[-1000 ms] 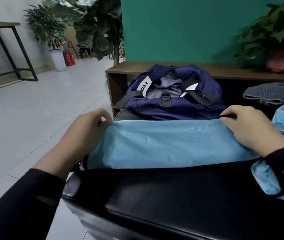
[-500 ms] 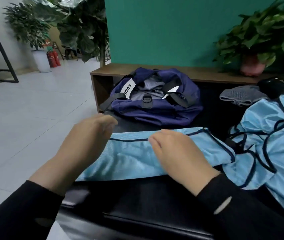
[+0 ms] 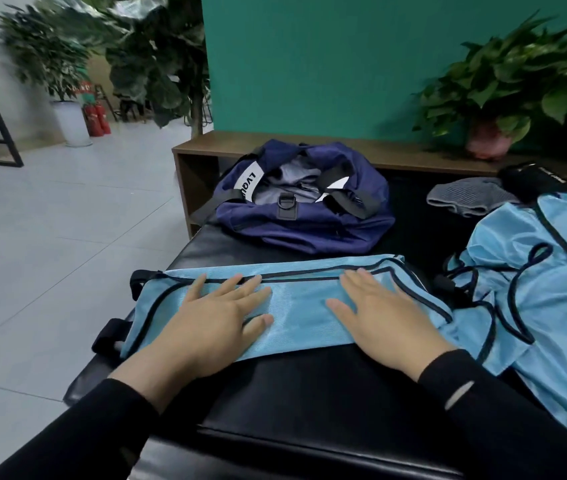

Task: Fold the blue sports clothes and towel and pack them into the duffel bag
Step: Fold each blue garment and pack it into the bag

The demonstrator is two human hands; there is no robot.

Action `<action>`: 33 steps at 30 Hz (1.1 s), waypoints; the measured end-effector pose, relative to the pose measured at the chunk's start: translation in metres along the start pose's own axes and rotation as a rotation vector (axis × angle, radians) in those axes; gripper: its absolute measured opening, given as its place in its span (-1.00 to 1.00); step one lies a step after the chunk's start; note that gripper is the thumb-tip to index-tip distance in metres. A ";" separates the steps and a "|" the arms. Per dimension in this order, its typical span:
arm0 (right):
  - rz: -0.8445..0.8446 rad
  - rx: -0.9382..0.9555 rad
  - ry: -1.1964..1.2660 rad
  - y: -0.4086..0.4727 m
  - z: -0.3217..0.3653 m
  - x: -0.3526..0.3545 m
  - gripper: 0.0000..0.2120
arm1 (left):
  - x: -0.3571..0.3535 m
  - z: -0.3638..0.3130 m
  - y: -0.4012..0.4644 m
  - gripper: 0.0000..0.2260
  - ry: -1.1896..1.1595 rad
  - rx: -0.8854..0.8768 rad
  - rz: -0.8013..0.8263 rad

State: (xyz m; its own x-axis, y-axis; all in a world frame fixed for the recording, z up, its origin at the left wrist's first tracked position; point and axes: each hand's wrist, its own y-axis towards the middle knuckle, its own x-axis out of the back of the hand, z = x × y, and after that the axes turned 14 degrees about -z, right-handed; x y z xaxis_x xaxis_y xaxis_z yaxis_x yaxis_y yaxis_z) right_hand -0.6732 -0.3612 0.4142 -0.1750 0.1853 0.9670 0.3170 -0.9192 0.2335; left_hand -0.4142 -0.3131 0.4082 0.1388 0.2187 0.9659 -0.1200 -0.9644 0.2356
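Head view: folded light-blue garment (image 3: 295, 306) lies flat on the black padded worktop (image 3: 309, 393), long edge running left to right. Left hand (image 3: 216, 317) and right hand (image 3: 386, 313) both rest palm-down on it, fingers straight and spread (no grip closed on anything). Navy duffel bag (image 3: 306, 209) sits just beyond the garment, unzipped, grey fabric visible inside. Second light-blue garment (image 3: 552, 289), unfolded, with dark trim, is heaped at the right. Grey towel (image 3: 465, 199) lies beyond it, near the wooden shelf (image 3: 396, 154).
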 end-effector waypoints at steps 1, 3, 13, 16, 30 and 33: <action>0.004 -0.012 -0.016 0.002 -0.007 0.000 -0.28 | 0.002 0.003 0.001 -0.45 0.020 0.025 0.011; 0.012 -0.014 -0.020 0.005 -0.018 0.001 -0.26 | 0.005 0.012 0.004 -0.46 0.040 0.089 0.015; -0.534 0.051 0.153 0.005 -0.011 0.011 -0.65 | 0.017 0.039 0.004 -0.64 0.104 0.174 -0.142; -0.337 -0.047 0.122 -0.014 0.022 0.015 -0.66 | 0.015 0.043 0.007 -0.65 0.054 0.244 -0.180; -0.262 -0.181 0.130 0.034 -0.073 -0.009 -0.37 | 0.038 -0.019 -0.016 -0.78 -0.291 -0.027 0.021; -0.551 -0.104 0.334 0.018 -0.061 0.002 -0.66 | 0.035 -0.004 -0.024 -0.68 -0.424 -0.054 -0.107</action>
State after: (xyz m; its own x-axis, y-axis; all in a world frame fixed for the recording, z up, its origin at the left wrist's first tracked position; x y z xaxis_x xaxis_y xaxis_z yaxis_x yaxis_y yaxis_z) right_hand -0.7246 -0.3987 0.4137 -0.5714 0.5363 0.6212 0.0093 -0.7526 0.6584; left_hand -0.4101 -0.2817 0.4368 0.5429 0.2255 0.8089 -0.1331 -0.9280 0.3481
